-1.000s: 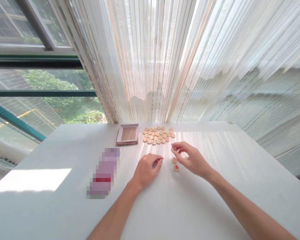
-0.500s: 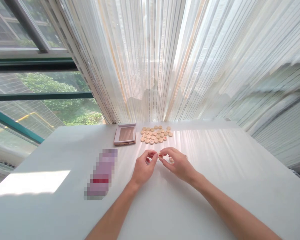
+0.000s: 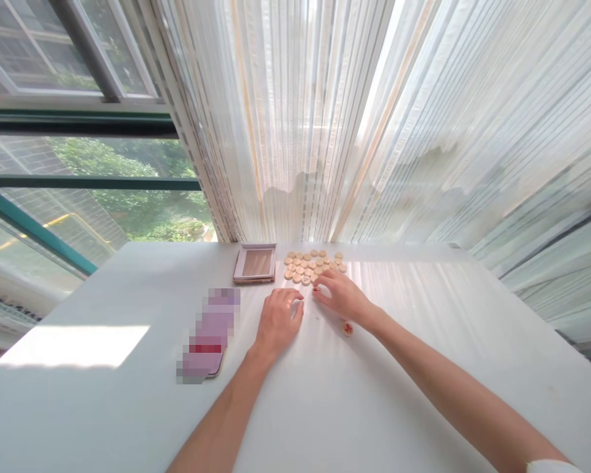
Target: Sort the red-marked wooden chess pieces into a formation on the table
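My right hand [image 3: 343, 294] pinches a round Chinese chess piece [image 3: 316, 290] with a red mark, low over the table at the near edge of a group of pieces. Several pale wooden pieces [image 3: 300, 263] lie flat in loose rows there; my fingers hide some on the right. One more piece [image 3: 348, 328], with red marking on top, lies apart below my right wrist. To the left, my left hand [image 3: 279, 320] rests near the table with fingers curved and a gap between thumb and forefinger, holding nothing.
The white table [image 3: 398, 407] carries an open shallow box [image 3: 255, 264] left of the pieces. A pixelated purple object [image 3: 209, 334] lies left of my left hand. Striped curtains [image 3: 300, 118] hang at the table's far edge, with a window [image 3: 103, 157] at left.
My hands have parted. The right one has carried the red-marked piece forward to the group; the left has let go and drawn back slightly. The loose piece below the right wrist now shows fully.
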`<state>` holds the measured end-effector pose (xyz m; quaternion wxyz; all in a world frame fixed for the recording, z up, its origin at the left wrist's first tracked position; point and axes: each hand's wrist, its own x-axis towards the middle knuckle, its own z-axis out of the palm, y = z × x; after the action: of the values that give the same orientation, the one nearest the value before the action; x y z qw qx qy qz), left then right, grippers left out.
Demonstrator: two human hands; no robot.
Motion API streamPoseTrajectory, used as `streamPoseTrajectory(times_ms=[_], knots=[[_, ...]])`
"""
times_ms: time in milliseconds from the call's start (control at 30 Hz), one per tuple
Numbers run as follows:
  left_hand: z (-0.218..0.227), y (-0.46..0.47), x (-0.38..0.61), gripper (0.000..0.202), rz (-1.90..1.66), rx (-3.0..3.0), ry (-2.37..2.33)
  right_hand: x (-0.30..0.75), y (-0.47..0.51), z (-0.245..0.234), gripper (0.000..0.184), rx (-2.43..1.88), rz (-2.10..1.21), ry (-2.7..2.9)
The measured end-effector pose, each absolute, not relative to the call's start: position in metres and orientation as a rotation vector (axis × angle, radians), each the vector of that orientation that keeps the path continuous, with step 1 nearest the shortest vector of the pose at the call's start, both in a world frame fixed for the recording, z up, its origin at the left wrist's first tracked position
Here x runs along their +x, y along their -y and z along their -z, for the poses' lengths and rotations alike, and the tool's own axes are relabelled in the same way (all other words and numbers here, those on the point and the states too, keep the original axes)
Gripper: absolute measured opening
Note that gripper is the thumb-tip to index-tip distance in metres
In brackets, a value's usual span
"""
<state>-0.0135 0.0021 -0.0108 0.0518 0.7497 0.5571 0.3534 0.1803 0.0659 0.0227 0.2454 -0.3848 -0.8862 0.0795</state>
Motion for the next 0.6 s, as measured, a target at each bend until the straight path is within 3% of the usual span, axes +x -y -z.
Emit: streamPoseTrajectory(times_ms=[300, 433, 600], knots=[[0.011, -0.005, -0.017, 0.027, -1.308, 2.088, -1.663, 0.159, -0.060, -0.028, 0.012, -0.912, -0.209, 2.532], [0.011, -0.009, -0.019, 0.034, -1.501, 1.903, -1.679, 0.161, -0.025, -0.026, 0.010, -0.922, -0.279, 2.548], [0.008, -0.005, -0.019, 0.049, -1.445, 1.978, -1.546, 0.165, 0.035, -0.022, 0.018, -0.906, -0.353, 2.601]])
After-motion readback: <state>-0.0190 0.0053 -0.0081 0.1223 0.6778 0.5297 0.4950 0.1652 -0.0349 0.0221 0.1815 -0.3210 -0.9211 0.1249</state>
